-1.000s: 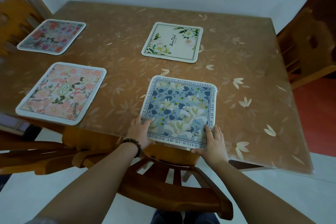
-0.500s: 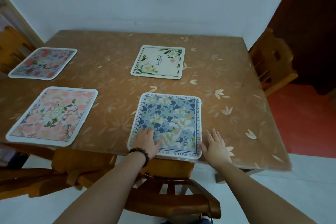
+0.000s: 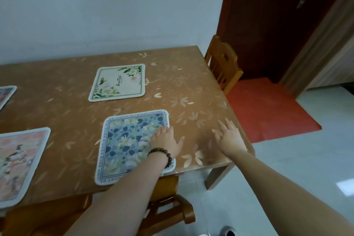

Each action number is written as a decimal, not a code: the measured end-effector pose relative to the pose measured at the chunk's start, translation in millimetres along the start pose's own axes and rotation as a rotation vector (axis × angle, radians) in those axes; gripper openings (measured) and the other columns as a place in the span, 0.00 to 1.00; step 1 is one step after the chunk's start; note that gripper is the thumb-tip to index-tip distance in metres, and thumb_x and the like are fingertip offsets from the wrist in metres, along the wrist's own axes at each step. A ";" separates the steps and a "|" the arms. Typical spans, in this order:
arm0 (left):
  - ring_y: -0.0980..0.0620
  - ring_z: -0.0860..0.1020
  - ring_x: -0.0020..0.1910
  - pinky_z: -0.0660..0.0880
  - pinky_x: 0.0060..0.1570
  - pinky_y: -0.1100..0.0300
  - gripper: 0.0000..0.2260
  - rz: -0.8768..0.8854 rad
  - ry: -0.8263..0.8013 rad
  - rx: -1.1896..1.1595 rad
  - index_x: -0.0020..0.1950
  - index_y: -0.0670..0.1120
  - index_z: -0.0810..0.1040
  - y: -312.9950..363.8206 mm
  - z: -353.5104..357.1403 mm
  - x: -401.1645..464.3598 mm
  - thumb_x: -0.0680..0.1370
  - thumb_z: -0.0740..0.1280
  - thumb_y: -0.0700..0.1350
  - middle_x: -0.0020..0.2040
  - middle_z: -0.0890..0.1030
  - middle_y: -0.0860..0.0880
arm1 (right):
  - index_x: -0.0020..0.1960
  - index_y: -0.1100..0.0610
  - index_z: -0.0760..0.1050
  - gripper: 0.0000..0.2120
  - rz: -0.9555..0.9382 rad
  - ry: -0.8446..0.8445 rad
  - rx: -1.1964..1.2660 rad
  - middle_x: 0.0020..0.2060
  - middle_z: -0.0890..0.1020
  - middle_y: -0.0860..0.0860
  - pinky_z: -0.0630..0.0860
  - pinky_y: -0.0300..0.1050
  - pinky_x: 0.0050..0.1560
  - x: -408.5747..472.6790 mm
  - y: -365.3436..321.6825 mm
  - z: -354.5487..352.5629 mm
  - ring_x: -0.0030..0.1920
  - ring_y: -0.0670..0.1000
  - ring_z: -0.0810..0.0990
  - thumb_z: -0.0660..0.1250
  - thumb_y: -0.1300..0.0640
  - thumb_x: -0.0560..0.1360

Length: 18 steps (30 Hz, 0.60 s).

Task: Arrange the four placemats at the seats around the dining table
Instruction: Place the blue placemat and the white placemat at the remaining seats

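A blue floral placemat [image 3: 126,140] lies at the near edge of the brown dining table [image 3: 72,105]. My left hand [image 3: 166,141], with a bead bracelet on the wrist, rests flat on the mat's right side, fingers straight. My right hand [image 3: 229,138] is spread flat over the bare tabletop near the right corner, apart from the mat. A white placemat with green leaves [image 3: 118,82] lies farther back. A pink floral placemat [image 3: 18,165] sits at the near left, and the corner of a fourth mat [image 3: 5,94] shows at the left edge.
A wooden chair [image 3: 164,210] is tucked under the near edge below the blue mat. Another wooden chair [image 3: 223,63] stands at the table's right end. Beyond it are a red floor mat [image 3: 268,109] and a dark door [image 3: 277,15].
The view has swung right. My left hand slid from the blue mat's near-left corner to its right side. My right hand moved off the mat's edge onto the bare table.
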<state>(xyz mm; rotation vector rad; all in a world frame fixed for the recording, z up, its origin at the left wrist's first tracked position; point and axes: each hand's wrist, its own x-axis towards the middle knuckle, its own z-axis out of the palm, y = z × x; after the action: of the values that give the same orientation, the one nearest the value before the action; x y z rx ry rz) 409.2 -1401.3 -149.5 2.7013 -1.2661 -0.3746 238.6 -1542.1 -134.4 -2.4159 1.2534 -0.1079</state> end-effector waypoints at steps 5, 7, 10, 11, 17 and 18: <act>0.45 0.55 0.75 0.55 0.71 0.46 0.31 0.020 0.010 -0.015 0.75 0.47 0.59 51.2 -1.0 17.3 0.77 0.52 0.63 0.76 0.60 0.46 | 0.75 0.54 0.57 0.27 0.020 0.032 0.002 0.76 0.53 0.55 0.45 0.50 0.73 11.1 43.0 -29.9 0.76 0.54 0.48 0.52 0.43 0.80; 0.45 0.54 0.75 0.55 0.71 0.46 0.30 0.019 0.020 -0.020 0.74 0.46 0.60 74.3 -1.3 27.5 0.77 0.52 0.62 0.75 0.61 0.46 | 0.75 0.54 0.57 0.27 0.013 0.039 0.015 0.76 0.53 0.55 0.45 0.50 0.73 20.0 61.8 -42.4 0.76 0.54 0.48 0.52 0.44 0.80; 0.46 0.53 0.75 0.53 0.71 0.48 0.31 -0.012 0.027 -0.032 0.75 0.45 0.59 114.3 1.1 43.3 0.77 0.52 0.62 0.76 0.60 0.45 | 0.75 0.54 0.57 0.26 -0.013 0.059 0.019 0.76 0.54 0.55 0.45 0.51 0.74 39.7 95.8 -63.4 0.76 0.54 0.48 0.52 0.45 0.80; 0.46 0.53 0.75 0.53 0.71 0.48 0.31 -0.022 0.029 -0.019 0.75 0.45 0.58 128.0 2.8 48.8 0.77 0.52 0.62 0.76 0.59 0.45 | 0.75 0.54 0.57 0.25 -0.026 0.060 0.016 0.76 0.54 0.56 0.45 0.51 0.74 47.3 107.8 -70.0 0.76 0.54 0.48 0.51 0.46 0.81; 0.45 0.57 0.74 0.57 0.70 0.46 0.29 -0.146 0.058 0.013 0.73 0.48 0.61 222.2 18.3 78.7 0.77 0.52 0.63 0.75 0.62 0.46 | 0.75 0.54 0.57 0.25 -0.141 0.014 0.013 0.76 0.55 0.55 0.44 0.51 0.74 94.6 179.6 -113.2 0.76 0.54 0.47 0.51 0.46 0.81; 0.45 0.57 0.74 0.57 0.70 0.46 0.30 -0.165 0.063 0.009 0.74 0.48 0.60 238.0 20.5 81.9 0.77 0.52 0.63 0.75 0.62 0.47 | 0.75 0.54 0.57 0.25 -0.159 0.002 0.009 0.76 0.55 0.55 0.44 0.52 0.74 102.4 191.3 -121.3 0.76 0.54 0.47 0.51 0.46 0.81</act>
<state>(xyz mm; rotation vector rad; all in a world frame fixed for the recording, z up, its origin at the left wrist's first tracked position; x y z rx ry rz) 278.7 -1616.5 -129.2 2.8099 -1.0339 -0.2998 122.1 -1760.4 -111.7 -2.5052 1.0577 -0.1615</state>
